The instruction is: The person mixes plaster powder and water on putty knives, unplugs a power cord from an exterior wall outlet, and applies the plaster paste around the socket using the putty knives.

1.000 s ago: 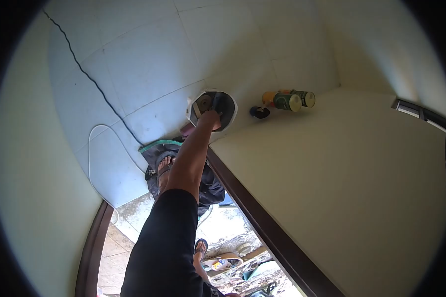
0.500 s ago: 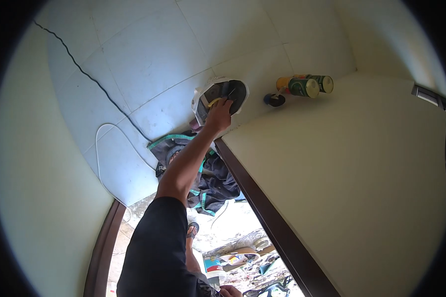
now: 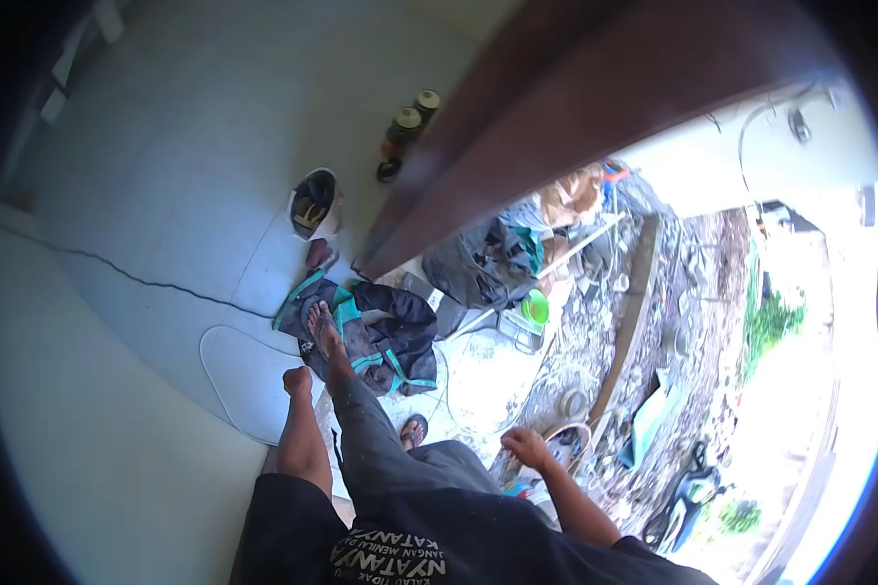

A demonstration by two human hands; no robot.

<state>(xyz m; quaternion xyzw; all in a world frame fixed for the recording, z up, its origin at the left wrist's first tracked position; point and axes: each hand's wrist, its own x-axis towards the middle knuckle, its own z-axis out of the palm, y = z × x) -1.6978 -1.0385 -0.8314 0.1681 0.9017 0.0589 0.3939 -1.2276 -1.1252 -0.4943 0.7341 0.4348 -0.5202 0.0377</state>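
Note:
My left hand (image 3: 299,380) is closed in a fist beside my left leg, with nothing showing in it. It is nearest to a dark cloth bag (image 3: 390,327) with teal trim, on which my sandalled foot (image 3: 319,322) rests. On my other side, my right hand (image 3: 527,447) hangs with curled fingers; whatever they hold, if anything, is hidden. Farther off on the tiled floor stands an open container (image 3: 328,216) with a white rim, dark inside, with something yellow in it. A small reddish-brown object (image 3: 317,253) lies beside it.
Green-labelled cans (image 3: 406,121) stand behind the brown door frame (image 3: 517,127). A dark cable (image 3: 137,279) and a white cord (image 3: 205,356) cross the floor. Outside are a green bowl (image 3: 535,307), a long wooden plank (image 3: 629,322) and rubble.
My left hand has come out of the white-rimmed container and back to my side. My view has swung toward the doorway, and my right hand now shows more fully.

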